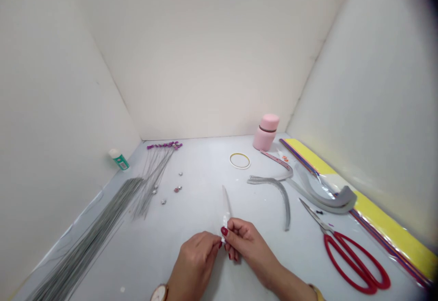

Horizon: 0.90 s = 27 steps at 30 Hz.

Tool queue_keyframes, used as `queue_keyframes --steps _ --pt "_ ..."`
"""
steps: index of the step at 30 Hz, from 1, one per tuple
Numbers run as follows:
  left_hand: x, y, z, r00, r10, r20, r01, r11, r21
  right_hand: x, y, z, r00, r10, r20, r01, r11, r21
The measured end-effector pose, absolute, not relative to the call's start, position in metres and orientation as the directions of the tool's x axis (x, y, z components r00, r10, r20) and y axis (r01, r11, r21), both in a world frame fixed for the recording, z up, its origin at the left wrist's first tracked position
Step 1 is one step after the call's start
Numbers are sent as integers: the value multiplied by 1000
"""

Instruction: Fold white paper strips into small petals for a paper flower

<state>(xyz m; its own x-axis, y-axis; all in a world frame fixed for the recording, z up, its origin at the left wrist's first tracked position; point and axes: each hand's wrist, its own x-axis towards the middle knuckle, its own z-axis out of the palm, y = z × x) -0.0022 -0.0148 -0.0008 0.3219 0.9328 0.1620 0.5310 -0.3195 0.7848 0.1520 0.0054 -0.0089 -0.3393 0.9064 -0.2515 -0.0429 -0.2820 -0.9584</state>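
Observation:
A narrow whitish paper strip (225, 200) points away from me, its near end crumpled or folded between my fingers. My right hand (248, 241) pinches that end between thumb and fingers. From the other side, my left hand (200, 255) closes its fingertips on the same end, touching the right hand's fingers. The fingers partly hide the folded part. Left of the hands lie several small silver star-like pieces (163, 202), and one reddish piece (176, 190) is among them.
Long grey wires (99, 228) and purple-tipped stems (164, 155) lie left. A glue stick (120, 160) stands behind them. Right are curved silver strips (282, 196), red-handled scissors (352, 260) and coloured sheets (369, 219). A tape ring (240, 161) and pink bottle (266, 133) are at back.

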Motion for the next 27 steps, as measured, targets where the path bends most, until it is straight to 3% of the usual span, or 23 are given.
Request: queue_keyframes --steps 4,7,16,22,27 --pt "5 -13 -1 243 956 -167 210 117 971 152 3 -6 -256 962 -98 61 -85 -995" --pt "9 -11 -4 225 931 -287 7 293 956 152 2 -6 -268 958 -101 70 -85 -994" --pt "6 -9 -5 204 949 -239 -76 259 963 151 6 -7 -301 912 -278 -71 -313 -947" --pt "3 -14 -1 114 988 -102 243 72 967 151 5 -8 -335 906 -259 -37 -287 -957" --pt "0 -16 1 186 977 108 423 -178 888 152 5 -8 -356 902 -246 -14 -268 -963"
